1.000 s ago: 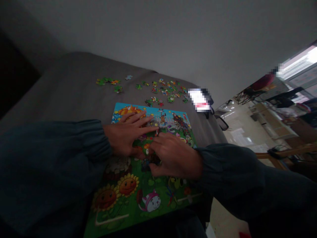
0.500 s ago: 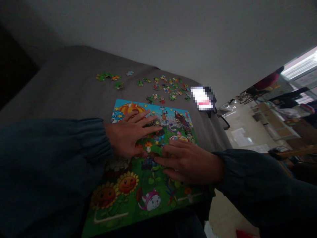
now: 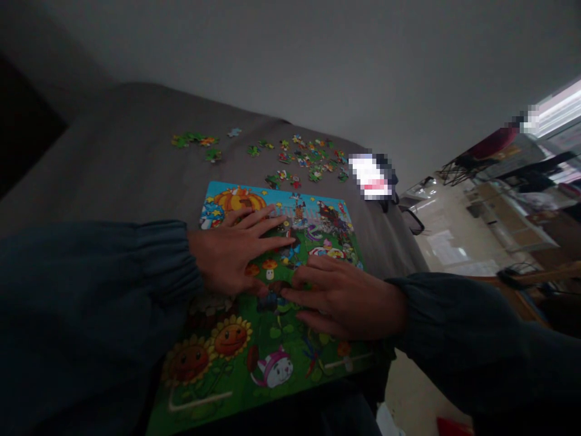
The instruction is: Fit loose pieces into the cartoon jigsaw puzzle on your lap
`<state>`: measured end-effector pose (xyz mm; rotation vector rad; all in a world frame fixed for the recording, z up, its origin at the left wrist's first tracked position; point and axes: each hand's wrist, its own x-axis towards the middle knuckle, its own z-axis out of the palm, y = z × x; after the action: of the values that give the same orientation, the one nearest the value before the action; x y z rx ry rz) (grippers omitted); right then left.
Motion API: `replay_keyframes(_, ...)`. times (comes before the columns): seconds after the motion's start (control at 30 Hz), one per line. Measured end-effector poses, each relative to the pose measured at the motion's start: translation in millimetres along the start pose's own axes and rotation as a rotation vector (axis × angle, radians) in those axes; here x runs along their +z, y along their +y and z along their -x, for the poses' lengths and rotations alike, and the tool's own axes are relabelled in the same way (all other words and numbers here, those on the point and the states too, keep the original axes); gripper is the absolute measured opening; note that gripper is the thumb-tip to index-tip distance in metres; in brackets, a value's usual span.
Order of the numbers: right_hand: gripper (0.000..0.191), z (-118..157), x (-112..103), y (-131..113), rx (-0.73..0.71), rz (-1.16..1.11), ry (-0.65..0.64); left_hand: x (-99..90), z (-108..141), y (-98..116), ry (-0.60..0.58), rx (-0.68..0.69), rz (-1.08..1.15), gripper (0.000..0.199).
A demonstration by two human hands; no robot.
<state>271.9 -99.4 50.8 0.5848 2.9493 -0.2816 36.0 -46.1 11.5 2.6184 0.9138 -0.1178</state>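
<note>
Grey cloth point(image 3: 113, 163) is covering the surface, with a bright room showing past its edge at 3 o'clock. A cartoon jigsaw puzzle board point(image 3: 272, 357) is lying on the cloth at 6 o'clock, its lower end running out of view. Loose puzzle pieces point(image 3: 299, 156) are scattered on the cloth at 12 o'clock, just beyond the board's top edge, and a few are lying well apart toward 11 o'clock. A blurred white object point(image 3: 370, 177) is sitting at 1 o'clock, near the board's top corner.

The left hand point(image 3: 231, 257) is lying flat on the board at 9 o'clock, spread wide, its fingers pointing toward 3 o'clock. The right hand point(image 3: 345, 300) is resting on the board at 4 o'clock, half open, fingers slightly apart, with its fingertips point(image 3: 290, 292) touching the board just beside the left hand. Whether a piece is under those fingertips, cannot tell. Dark sleeves point(image 3: 91, 303) are covering both forearms.
</note>
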Motion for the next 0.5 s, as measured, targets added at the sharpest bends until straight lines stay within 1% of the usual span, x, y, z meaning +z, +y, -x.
replay_keyframes(0.2,0.038,0.0,0.6,-0.2,-0.003,0.034,0.020,1.4,-0.7,-0.4,0.023,0.006,-0.001,0.091)
replay_keyframes(0.3,0.037,-0.1,0.3,-0.4,0.000,0.029,0.027,1.1,0.5,-1.6,0.037,0.009,-0.001,0.090)
replay_keyframes(0.5,0.037,0.2,0.1,0.3,-0.005,0.023,0.018,-0.3,1.3,-2.5,0.010,0.012,-0.008,0.088)
